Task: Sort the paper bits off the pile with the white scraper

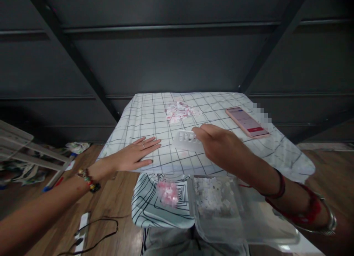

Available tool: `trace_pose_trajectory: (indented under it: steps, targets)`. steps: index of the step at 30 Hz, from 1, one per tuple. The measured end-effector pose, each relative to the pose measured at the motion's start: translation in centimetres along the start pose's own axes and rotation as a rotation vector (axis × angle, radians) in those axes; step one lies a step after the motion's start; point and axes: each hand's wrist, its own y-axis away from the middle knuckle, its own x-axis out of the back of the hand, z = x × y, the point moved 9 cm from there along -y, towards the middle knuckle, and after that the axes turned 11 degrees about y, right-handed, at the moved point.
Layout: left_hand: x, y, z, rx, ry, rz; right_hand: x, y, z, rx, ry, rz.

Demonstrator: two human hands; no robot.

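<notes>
Pinching the near end of a white slotted piece (186, 146) between thumb and fingers, the right hand (214, 139) reaches in over a checked cloth (151, 119). Gripping it by one end leaves its long lower edge free and facing the cloth; blur hides whether that edge touches down. The left hand (135, 152) lies palm down beside the cloth's near edge, fingers spread, holding nothing, probably to stop the fabric from sliding. The slotted piece is between the two hands, nearer the right.

Beyond both hands sits a loose heap of pink and white scraps (179, 111), seemingly set there to leave space in front of it. A phone (247, 122) lies screen up beyond the right wrist, perhaps angled so it can be glanced at.

Below the right hand, toward the body, is a clear box (221, 228), uncovered, with white bits (210, 193) gathered mostly in its far part. What looks like its lid (268, 221) extends under the right forearm. Left of the box, below the left fingertips, pink bits (168, 193) rest on a patterned pad (148, 210); whether they are bagged or loose is unclear.
</notes>
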Motion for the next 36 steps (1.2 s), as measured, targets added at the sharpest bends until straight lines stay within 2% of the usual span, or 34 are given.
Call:
trace_pose_trajectory:
  steps: [4, 6, 12, 17, 21, 24, 26, 28, 30, 33, 36]
  targets:
    - [0.0, 0.3, 0.0, -0.003, -0.016, 0.025, 0.3, 0.8, 1.2, -0.099, 0.114, 0.02]
    - [-0.1, 0.3, -0.1, 0.0, -0.024, 0.03, 0.3, 1.5, 1.2, -0.103, 0.117, 0.033]
    - [-0.3, 0.4, -0.3, 0.009, -0.008, 0.039, 2.8, 2.4, -2.6, 0.063, 0.068, 0.191]
    - [-0.1, 0.3, -0.2, 0.002, 0.014, 0.04, 4.6, 2.5, -4.9, 0.132, -0.039, 0.21]
    - [-0.1, 0.4, -0.1, -0.003, 0.035, 0.047, 4.9, 2.8, -5.1, 0.175, -0.086, 0.203]
    - [0.0, 0.4, 0.0, -0.014, 0.035, 0.069, 4.4, 2.4, -3.6, 0.176, -0.037, 0.214]
    - [0.6, 0.3, 0.3, -0.04, 0.025, 0.085, 3.5, 1.5, -1.2, 0.111, 0.001, 0.212]
    - [1.5, -0.1, 0.7, -0.092, 0.007, 0.074, 1.3, 0.1, 1.6, 0.029, 0.047, 0.116]
    - [2.8, -1.0, 0.9, -0.138, -0.008, 0.048, -0.3, -1.3, 4.1, -0.009, 0.037, 0.129]
    - [5.6, -3.2, -0.1, -0.11, -0.019, 0.097, -2.5, -3.4, 7.2, -0.072, -0.012, 0.159]
    - [7.6, -6.1, -2.6, 0.031, -0.059, 0.16, -4.1, -5.0, 7.9, -0.035, -0.064, 0.201]
